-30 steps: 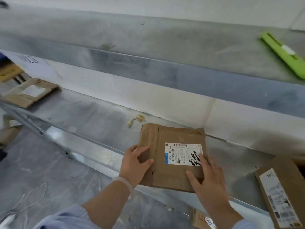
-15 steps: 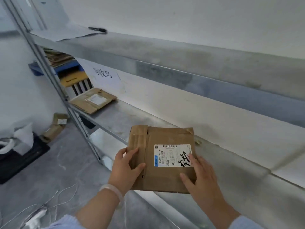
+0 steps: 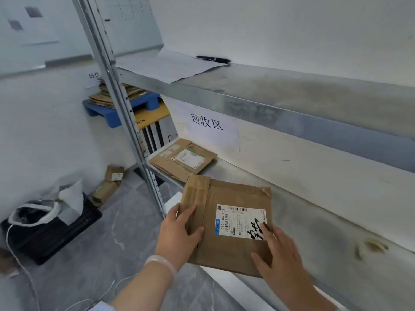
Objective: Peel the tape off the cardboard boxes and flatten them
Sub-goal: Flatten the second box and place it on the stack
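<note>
A flattened brown cardboard box with a white shipping label is held over the front edge of the lower metal shelf. My left hand grips its left edge, thumb on top across the folded flap. My right hand holds the right near corner, thumb on the upper face by the label; its other fingers are hidden under the box. A short way to the left on the same shelf lies a small stack of flattened boxes under a paper sign with Chinese characters.
A shelf upright stands left of the box. A scrap of tape lies on the shelf at right. The upper shelf carries paper sheets and a black pen. On the floor sit a black bin, folded cardboard and a blue pallet with cardboard.
The view has swung left along the shelf while both hands carried the flattened box leftward, towards the stack of flattened boxes. The grip on the box looks unchanged.
</note>
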{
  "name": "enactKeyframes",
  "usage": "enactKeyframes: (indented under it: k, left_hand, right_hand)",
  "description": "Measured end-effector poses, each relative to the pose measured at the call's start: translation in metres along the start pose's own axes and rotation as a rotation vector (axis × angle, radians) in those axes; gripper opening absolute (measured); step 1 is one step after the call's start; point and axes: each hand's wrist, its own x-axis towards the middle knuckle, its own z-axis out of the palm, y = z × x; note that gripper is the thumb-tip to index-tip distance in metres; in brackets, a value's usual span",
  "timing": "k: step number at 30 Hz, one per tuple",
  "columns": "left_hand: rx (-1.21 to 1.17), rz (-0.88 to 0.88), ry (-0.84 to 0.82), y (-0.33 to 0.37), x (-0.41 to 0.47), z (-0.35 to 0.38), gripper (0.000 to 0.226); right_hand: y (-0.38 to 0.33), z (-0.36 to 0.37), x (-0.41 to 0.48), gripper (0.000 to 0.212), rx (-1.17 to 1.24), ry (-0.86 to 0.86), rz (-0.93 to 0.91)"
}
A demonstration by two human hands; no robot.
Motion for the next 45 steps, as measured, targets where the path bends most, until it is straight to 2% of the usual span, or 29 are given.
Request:
enactKeyframes:
  k: [7,14,18,21,27,31,34,38,41,45]
  left_hand:
    - [0.083,-0.010,0.020,-0.029,0.093,-0.024,0.069]
    - [0.240,-0.035,0.006,-0.061,0.179,-0.054,0.069]
    - [0.294,-0.023,-0.031,-0.078,0.230,-0.065,0.069]
    - [0.309,0.018,-0.085,-0.089,0.275,-0.069,0.067]
    - [0.338,0.143,-0.211,-0.103,0.361,-0.065,0.067]
    - [0.432,0.221,-0.244,-0.113,0.402,-0.054,0.066]
    - [0.496,0.244,-0.283,-0.123,0.418,-0.043,0.064]
    - [0.624,0.263,-0.325,-0.130,0.421,-0.033,0.062]
    - [0.533,0.412,-0.252,-0.121,0.418,-0.033,0.069]
    - [0.278,0.848,-0.360,-0.076,0.392,-0.028,0.061]
  right_hand:
    - [-0.043,0.024,0.089,0.073,-0.004,-0.008,-0.036]
    - [-0.079,0.046,0.178,0.069,-0.084,-0.136,-0.107]
    - [-0.099,0.058,0.218,0.067,-0.122,-0.151,-0.104]
    - [-0.111,0.072,0.246,0.068,-0.104,-0.177,-0.034]
    - [-0.138,0.099,0.283,0.072,0.202,-0.121,0.267]
    - [-0.153,0.111,0.293,0.071,0.274,-0.113,0.343]
    - [-0.157,0.118,0.286,0.067,0.276,-0.047,0.383]
    - [-0.152,0.126,0.257,0.070,0.157,0.018,0.528]
    - [-0.149,0.124,0.238,0.070,0.034,0.088,0.523]
    - [-0.144,0.106,0.217,0.072,-0.110,0.244,0.537]
